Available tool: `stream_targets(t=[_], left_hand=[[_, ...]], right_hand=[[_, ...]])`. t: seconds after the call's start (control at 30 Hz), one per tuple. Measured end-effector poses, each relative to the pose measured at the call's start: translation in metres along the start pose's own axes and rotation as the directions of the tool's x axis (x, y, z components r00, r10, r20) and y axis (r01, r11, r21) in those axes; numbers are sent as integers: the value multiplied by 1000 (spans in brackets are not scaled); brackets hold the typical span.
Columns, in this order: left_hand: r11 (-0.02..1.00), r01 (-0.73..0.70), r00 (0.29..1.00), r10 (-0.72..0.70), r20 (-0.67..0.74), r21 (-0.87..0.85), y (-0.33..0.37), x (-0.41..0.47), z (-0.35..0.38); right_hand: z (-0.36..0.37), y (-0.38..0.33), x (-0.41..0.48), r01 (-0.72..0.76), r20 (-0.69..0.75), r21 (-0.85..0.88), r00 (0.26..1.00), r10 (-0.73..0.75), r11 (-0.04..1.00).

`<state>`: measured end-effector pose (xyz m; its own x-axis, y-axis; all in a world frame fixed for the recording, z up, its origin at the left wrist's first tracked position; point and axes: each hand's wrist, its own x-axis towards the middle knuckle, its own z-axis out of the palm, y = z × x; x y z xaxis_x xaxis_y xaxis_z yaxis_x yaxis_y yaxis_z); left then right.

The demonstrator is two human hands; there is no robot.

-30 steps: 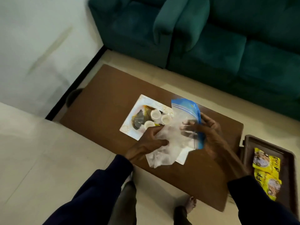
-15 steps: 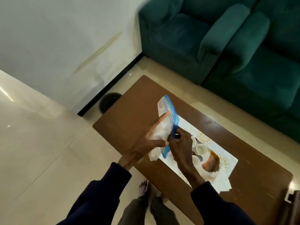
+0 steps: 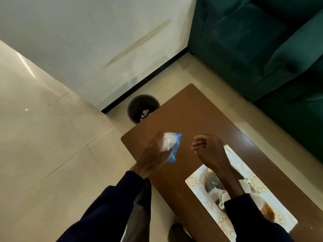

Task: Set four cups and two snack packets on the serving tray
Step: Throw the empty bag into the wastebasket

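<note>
My left hand (image 3: 153,158) is closed around a crumpled clear plastic bag with a blue zip strip (image 3: 172,145), held over the left end of the brown table (image 3: 188,116). My right hand (image 3: 208,151) hovers just to its right, fingers curled and holding nothing. Small white cups (image 3: 244,186) sit on a patterned white mat (image 3: 237,161) at the lower right, partly hidden under my right forearm. The serving tray and snack packets are out of view.
A dark round waste bin (image 3: 143,109) stands on the floor by the table's far left corner, next to the wall. A green sofa (image 3: 262,46) fills the upper right. Pale floor tiles (image 3: 52,137) lie to the left.
The bag has been crumpled into my left hand alone and moved left toward the table's end. My right hand has let go of it. The view has swung left; the bin shows fully.
</note>
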<state>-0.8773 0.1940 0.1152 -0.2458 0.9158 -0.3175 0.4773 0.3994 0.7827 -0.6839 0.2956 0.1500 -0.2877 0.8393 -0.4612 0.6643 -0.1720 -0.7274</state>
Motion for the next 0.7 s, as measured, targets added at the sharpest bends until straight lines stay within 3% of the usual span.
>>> stream_targets(t=[0.13, 0.2, 0.3, 0.43, 0.7], left_hand=[[996, 84, 984, -85, -157, -14, -50, 78, -52], [993, 115, 985, -118, -127, -31, -77, 124, -72], [982, 165, 984, -158, -79, 88, -116, 192, -87], [959, 90, 995, -100, 24, 268, -164, 260, -91], [942, 62, 997, -42, -67, 329, -245, 323, -58]], right_hand=[[26, -23, 62, 75, -1, -169, 997, -76, 983], [42, -35, 96, 89, 7, -210, 996, -90, 974], [67, -53, 143, 145, 28, -273, 989, -143, 951], [101, -73, 198, 263, 120, -377, 965, -235, 888], [140, -67, 242, 294, 151, -377, 955, -255, 878]])
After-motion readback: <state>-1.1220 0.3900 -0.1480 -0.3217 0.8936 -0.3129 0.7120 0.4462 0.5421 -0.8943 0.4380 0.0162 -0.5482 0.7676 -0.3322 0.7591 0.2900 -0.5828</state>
